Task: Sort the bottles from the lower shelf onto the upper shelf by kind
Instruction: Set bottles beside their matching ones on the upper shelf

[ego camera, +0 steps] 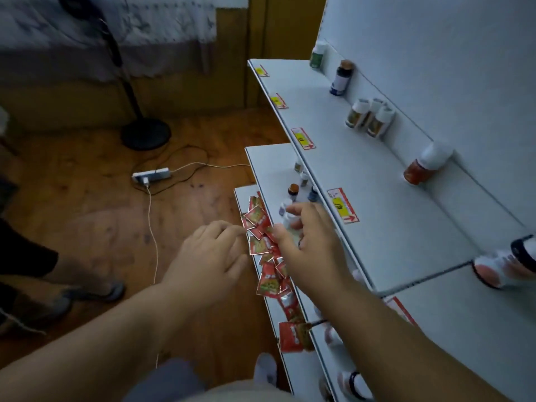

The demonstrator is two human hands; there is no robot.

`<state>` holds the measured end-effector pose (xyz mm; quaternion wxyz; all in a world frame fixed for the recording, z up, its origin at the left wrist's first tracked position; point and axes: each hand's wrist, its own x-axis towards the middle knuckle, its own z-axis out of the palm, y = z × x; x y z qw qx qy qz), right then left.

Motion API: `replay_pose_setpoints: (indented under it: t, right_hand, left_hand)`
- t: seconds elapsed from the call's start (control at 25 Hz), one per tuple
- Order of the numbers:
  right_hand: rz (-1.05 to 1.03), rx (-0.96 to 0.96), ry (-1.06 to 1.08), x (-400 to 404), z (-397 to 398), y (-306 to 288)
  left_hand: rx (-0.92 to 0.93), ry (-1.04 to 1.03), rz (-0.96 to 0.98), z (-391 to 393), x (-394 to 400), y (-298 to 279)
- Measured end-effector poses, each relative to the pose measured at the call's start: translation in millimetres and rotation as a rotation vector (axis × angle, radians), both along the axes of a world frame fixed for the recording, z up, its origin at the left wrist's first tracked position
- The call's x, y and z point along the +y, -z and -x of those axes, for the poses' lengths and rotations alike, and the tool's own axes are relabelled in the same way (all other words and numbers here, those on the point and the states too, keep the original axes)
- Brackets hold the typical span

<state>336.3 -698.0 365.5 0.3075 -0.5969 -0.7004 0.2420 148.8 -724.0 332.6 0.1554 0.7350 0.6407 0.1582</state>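
Right hand (311, 245) near 5 lower-shelf bottles (293, 189)

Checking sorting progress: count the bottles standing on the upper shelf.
8: green-label and dark far along upper shelf, three white-capped mid-shelf, red, two near. Others may lie off-frame.

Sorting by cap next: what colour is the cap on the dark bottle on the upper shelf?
Brown, on the dark bottle; head view.

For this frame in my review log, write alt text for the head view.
Both hands reach toward white shelves: the right hand curls around a small white-capped bottle on the lower shelf, the left hand hovers open beside red packets. Sorted bottles stand along the upper shelf.
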Motion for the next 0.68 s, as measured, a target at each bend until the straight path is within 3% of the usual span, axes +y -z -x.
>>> replay_pose_setpoints:
  t: [0.28,0.48,0.68]
  right_hand:
    - [0.049,-0.035,0.005,173,91,42]
    - [0.150,-0.034,0.189,289,139,67]
    - [0.159,0.012,0.402,396,153,111]
  left_hand:
    - [-0.109,-0.030,0.007,93,175,34]
    - [-0.111,0.076,0.057,147,324,56]
    - [-0.156,0.203,0.118,142,446,95]
